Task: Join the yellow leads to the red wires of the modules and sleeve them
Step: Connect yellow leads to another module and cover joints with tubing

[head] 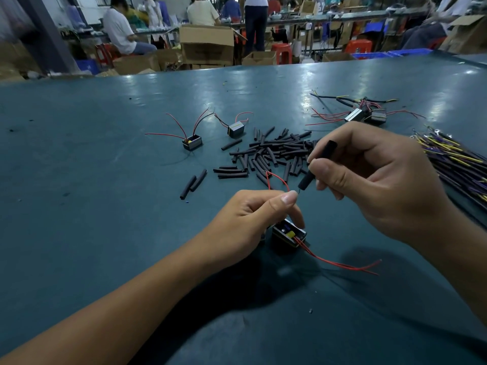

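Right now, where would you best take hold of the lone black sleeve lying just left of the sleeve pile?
Pinch the black sleeve at mid-length across its narrow width, coming from above: it lies flat on the table, clear of the pile.

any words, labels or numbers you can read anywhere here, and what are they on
None can be read.
Cardboard box in the background: faint dark print on its side, too blurred to read.
Module under the left hand: no legible marking.
Black sleeve in the right hand: plain.
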`<state>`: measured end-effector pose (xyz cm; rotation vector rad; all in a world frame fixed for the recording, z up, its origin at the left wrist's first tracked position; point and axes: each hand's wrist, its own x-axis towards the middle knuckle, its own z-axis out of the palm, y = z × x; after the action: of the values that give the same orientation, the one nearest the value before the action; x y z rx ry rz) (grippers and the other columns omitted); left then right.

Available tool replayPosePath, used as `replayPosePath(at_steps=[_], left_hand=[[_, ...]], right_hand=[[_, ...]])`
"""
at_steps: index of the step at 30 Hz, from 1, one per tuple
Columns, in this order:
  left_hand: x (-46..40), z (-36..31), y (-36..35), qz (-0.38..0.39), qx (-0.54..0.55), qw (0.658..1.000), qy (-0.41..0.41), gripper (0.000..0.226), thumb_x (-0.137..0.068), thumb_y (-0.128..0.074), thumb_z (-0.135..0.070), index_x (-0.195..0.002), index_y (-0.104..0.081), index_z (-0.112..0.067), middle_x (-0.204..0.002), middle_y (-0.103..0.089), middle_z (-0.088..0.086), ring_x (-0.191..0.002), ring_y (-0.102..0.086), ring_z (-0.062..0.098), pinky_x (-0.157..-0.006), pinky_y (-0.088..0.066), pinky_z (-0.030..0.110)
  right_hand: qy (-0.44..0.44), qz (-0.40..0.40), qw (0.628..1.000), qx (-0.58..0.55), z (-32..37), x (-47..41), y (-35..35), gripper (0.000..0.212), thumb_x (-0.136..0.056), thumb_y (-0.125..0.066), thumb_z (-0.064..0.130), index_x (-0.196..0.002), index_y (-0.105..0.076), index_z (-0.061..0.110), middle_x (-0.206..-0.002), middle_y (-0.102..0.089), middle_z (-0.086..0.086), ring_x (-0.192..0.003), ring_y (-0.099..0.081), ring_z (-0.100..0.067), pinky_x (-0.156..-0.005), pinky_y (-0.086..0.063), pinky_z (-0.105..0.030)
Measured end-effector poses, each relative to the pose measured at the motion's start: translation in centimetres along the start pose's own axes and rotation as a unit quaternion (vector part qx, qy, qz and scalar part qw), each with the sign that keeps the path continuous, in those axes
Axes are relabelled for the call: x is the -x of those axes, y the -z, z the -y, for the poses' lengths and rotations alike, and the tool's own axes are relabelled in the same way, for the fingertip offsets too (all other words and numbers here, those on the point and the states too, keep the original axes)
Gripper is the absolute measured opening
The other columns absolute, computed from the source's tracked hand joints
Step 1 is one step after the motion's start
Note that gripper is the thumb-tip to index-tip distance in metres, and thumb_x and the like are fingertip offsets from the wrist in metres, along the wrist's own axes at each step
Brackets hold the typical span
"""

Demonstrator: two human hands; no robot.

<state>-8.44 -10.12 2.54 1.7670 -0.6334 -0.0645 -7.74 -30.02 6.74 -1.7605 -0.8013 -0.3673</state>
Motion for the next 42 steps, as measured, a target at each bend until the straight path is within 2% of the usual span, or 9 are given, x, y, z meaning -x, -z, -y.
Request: replayPosePath(at_steps=[11,15,18,21,25,31,34,37,42], left_hand=[[-0.1,0.1,0.0,0.005,0.010,1.000,0.004,0.046,-0.104,-0.040,-0.032,-0.081,-0.073,-0.009,-0.063,-0.040,0.003,-0.065,-0.036,0.029,-0.061,-0.031,0.033],[-0.2,0.1,0.3,0.014,0.020,1.000,0.009,0.046,-0.102,-0.037,-0.028,-0.085,-0.075,-0.009,-0.068,-0.035,0.019,-0.068,-0.035,0.033,-0.065,-0.029,0.041],[-0.1,0.2,0.4,0.022,0.013,1.000,0.008,0.045,-0.102,-0.036,-0.028,-0.085,-0.074,-0.009,-0.069,-0.037,0.014,-0.069,-0.036,0.031,-0.066,-0.031,0.039],[-0.1,0.6,0.5,0.027,0.012,0.999,0.025,0.047,-0.101,-0.035,-0.026,-0.087,-0.069,0.003,-0.066,-0.047,-0.004,-0.069,-0.038,0.020,-0.066,-0.033,0.030],[-0.3,1.0,0.7,0.020,0.096,0.994,0.041,0.037,-0.089,-0.036,-0.017,-0.090,-0.073,-0.020,-0.075,-0.052,0.007,-0.073,-0.044,0.018,-0.065,-0.037,0.033],[-0.4,1.8,1.3,-0.061,0.162,0.985,0.021,0.034,-0.082,-0.040,-0.007,-0.098,-0.069,-0.009,-0.087,-0.059,0.007,-0.068,-0.049,0.020,-0.062,-0.047,0.030],[-0.1,1.5,1.8,-0.111,0.083,0.989,-0.052,0.018,-0.087,-0.053,-0.017,-0.093,-0.069,-0.017,-0.081,-0.061,-0.002,-0.067,-0.052,0.016,-0.063,-0.045,0.024],[0.4,1.2,2.3,-0.082,-0.020,0.989,-0.125,0.018,-0.088,-0.071,-0.029,-0.098,-0.065,-0.017,-0.083,-0.061,-0.006,-0.070,-0.055,0.014,-0.066,-0.046,0.025],[0.5,1.0,2.3,-0.048,-0.083,0.986,-0.139,0.012,-0.088,-0.074,-0.026,-0.094,-0.065,-0.020,-0.086,-0.061,-0.009,-0.075,-0.061,0.020,-0.068,-0.052,0.035]], right_hand=[[0.007,0.013,0.999,0.040,-0.3,0.1,-0.2,0.014,-0.089,-0.066,0.028,-0.089,-0.065,0.014,-0.072,-0.064,0.004,-0.060,-0.056,-0.004,-0.061,-0.042,-0.010],[0.011,0.012,0.999,0.044,-0.4,0.1,-0.3,0.015,-0.089,-0.066,0.029,-0.088,-0.065,0.014,-0.071,-0.065,0.005,-0.060,-0.058,-0.004,-0.061,-0.042,-0.010],[0.009,0.015,0.999,0.045,-0.8,0.2,-0.6,0.019,-0.089,-0.065,0.030,-0.086,-0.063,0.012,-0.070,-0.064,0.004,-0.058,-0.058,-0.005,-0.060,-0.041,-0.011],[-0.008,0.027,0.998,0.048,-1.3,0.3,-1.0,0.022,-0.088,-0.065,0.037,-0.084,-0.062,0.016,-0.070,-0.064,0.005,-0.059,-0.057,-0.006,-0.060,-0.043,-0.015],[0.013,0.054,0.994,0.099,-1.7,0.4,-1.3,0.016,-0.091,-0.067,0.035,-0.089,-0.066,0.019,-0.077,-0.067,0.009,-0.068,-0.063,-0.012,-0.060,-0.050,-0.029],[-0.019,0.063,0.992,0.103,-2.4,0.7,-2.0,0.013,-0.088,-0.070,0.038,-0.089,-0.068,0.025,-0.077,-0.067,0.006,-0.060,-0.058,-0.019,-0.058,-0.050,-0.042],[-0.036,0.072,0.993,0.085,-2.6,0.9,-2.6,0.010,-0.088,-0.073,0.031,-0.088,-0.069,0.022,-0.074,-0.066,0.008,-0.061,-0.058,-0.008,-0.058,-0.049,-0.029],[-0.043,0.085,0.992,0.085,-2.6,1.2,-3.1,0.013,-0.086,-0.074,0.031,-0.088,-0.070,0.019,-0.072,-0.066,0.012,-0.063,-0.059,-0.001,-0.062,-0.043,-0.013],[-0.057,0.117,0.987,0.092,-2.6,1.2,-2.9,0.009,-0.086,-0.077,0.024,-0.091,-0.071,0.020,-0.074,-0.067,0.016,-0.065,-0.060,0.001,-0.064,-0.043,-0.010]])
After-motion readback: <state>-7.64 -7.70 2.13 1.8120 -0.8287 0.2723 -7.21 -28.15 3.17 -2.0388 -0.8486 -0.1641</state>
